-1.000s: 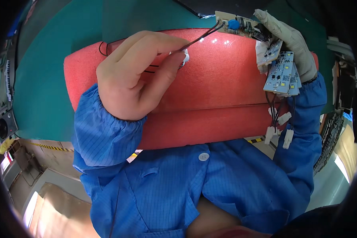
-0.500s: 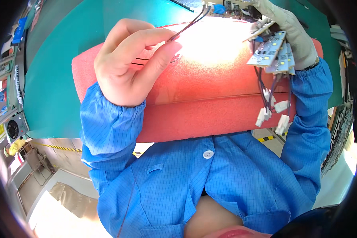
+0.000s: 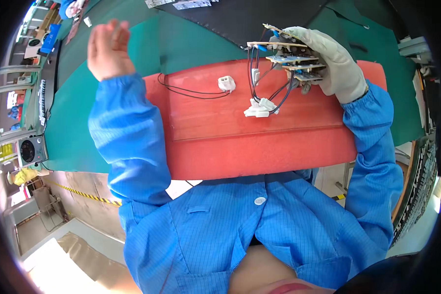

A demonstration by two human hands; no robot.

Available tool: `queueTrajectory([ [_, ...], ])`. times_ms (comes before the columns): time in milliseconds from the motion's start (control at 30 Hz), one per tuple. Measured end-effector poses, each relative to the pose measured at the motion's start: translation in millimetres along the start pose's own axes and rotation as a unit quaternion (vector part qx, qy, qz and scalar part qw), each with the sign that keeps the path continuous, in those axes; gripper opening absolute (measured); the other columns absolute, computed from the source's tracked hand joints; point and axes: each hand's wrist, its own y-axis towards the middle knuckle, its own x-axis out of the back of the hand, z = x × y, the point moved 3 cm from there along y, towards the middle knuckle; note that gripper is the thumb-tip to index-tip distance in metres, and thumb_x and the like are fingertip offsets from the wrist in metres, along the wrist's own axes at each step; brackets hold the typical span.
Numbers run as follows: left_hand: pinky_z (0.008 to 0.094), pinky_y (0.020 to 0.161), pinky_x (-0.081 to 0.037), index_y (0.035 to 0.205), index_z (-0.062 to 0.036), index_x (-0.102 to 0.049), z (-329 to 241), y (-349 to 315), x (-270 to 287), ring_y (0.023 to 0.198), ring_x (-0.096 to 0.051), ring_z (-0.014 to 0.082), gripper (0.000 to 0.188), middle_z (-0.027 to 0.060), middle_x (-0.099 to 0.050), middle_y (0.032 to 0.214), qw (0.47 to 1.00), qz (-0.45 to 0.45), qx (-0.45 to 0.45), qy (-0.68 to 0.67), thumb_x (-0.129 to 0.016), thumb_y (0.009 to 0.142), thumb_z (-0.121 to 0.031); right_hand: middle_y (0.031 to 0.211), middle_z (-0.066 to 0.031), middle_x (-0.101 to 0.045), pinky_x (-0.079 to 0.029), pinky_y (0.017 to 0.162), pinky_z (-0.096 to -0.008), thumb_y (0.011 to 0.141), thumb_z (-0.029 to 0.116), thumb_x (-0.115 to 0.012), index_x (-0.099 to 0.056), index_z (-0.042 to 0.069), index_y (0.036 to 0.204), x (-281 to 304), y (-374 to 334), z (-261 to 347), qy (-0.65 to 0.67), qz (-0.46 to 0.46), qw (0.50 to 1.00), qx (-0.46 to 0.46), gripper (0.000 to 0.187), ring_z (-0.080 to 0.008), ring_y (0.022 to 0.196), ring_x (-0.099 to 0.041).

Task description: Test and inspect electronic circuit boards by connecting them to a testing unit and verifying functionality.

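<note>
My right hand (image 3: 335, 63), in a white glove, grips a stack of small circuit boards (image 3: 291, 60), seen nearly edge-on above the red foam pad (image 3: 259, 159). Dark wires (image 3: 278, 91) hang from the boards, ending in white plug connectors (image 3: 260, 108) low over the pad. My bare left hand (image 3: 110, 51) is raised at the far left, off the pad. Its fingers point up, slightly blurred, with nothing visible in them. Between the hands, a loose white connector (image 3: 226, 84) with two thin dark wires (image 3: 191, 93) lies on the pad.
A green mat (image 3: 73, 130) covers the table under the pad. Behind is a black mat (image 3: 259, 19) with pale board strips (image 3: 193, 4) at its far edge. A small grey device with a round black front (image 3: 29, 150) stands at the left table edge.
My left hand has let go of the pair of wires it pinched and moved away to the far left. The boards in my right hand have turned from face-on to edge-on and shifted left.
</note>
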Motion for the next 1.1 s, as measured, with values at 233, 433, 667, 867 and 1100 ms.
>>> queueTrajectory([
  [233, 0.0259, 0.07, -0.049, 0.099, 0.0026, -0.064, -3, -132, -54, 0.075, -0.061, 0.0145, 0.016, 0.0086, -0.065, 0.085, 0.816, 0.493, -0.012, 0.303, -0.058, 0.088, -0.007, 0.096, -0.0126, -0.063, -0.05, 0.042, -0.0217, 0.091, 0.042, -0.046, -0.05, -0.002, 0.122, -1, 2, -3, 0.005, 0.008, 1.0, 0.03, 0.054, -0.0135, 0.066, -0.064],
  [433, 0.0265, 0.067, -0.045, 0.11, -0.0008, -0.064, 13, -125, -51, 0.073, -0.056, 0.0133, 0.025, 0.008, -0.062, 0.085, 0.817, 0.517, 0.123, 0.224, -0.056, 0.086, -0.004, 0.088, -0.0123, -0.062, -0.053, 0.045, -0.0226, 0.092, 0.042, -0.048, -0.049, -0.002, 0.119, -9, -2, 6, 0.01, 0.031, 0.999, 0.038, 0.052, -0.0137, 0.06, -0.065],
  [667, 0.0247, 0.068, -0.045, 0.107, -0.0001, -0.063, 17, -131, -55, 0.074, -0.053, 0.0105, 0.021, 0.0047, -0.061, 0.083, 0.825, 0.497, 0.161, 0.215, -0.054, 0.089, -0.005, 0.083, -0.0094, -0.062, -0.053, 0.047, -0.0192, 0.094, 0.041, -0.046, -0.052, 0.001, 0.117, -5, 2, 0, 0.048, 0.003, 0.999, 0.011, 0.047, -0.0088, 0.06, -0.063],
  [867, 0.0218, 0.067, -0.045, 0.096, 0.0017, -0.062, 23, -118, -72, 0.073, -0.053, 0.0056, 0.017, 0.0007, -0.061, 0.078, 0.88, 0.433, 0.175, 0.084, -0.048, 0.093, -0.009, 0.074, -0.0044, -0.06, -0.042, 0.044, -0.0179, 0.095, 0.04, -0.044, -0.055, 0.006, 0.116, -7, 8, 7, 0.018, -0.02, 0.998, 0.048, 0.042, -0.006, 0.053, -0.055],
  [1100, 0.0329, 0.066, -0.045, 0.088, -0.0016, -0.058, 15, -65, -125, 0.076, -0.058, 0.0268, 0.01, 0.014, -0.057, 0.081, 0.782, 0.477, -0.234, 0.326, -0.061, 0.079, -0.004, 0.092, -0.004, -0.067, -0.051, 0.057, -0.0228, 0.094, 0.032, -0.051, -0.06, 0.006, 0.11, 30, 31, 21, 0.084, -0.15, 0.983, 0.06, 0.032, -0.0117, 0.074, -0.065],
])
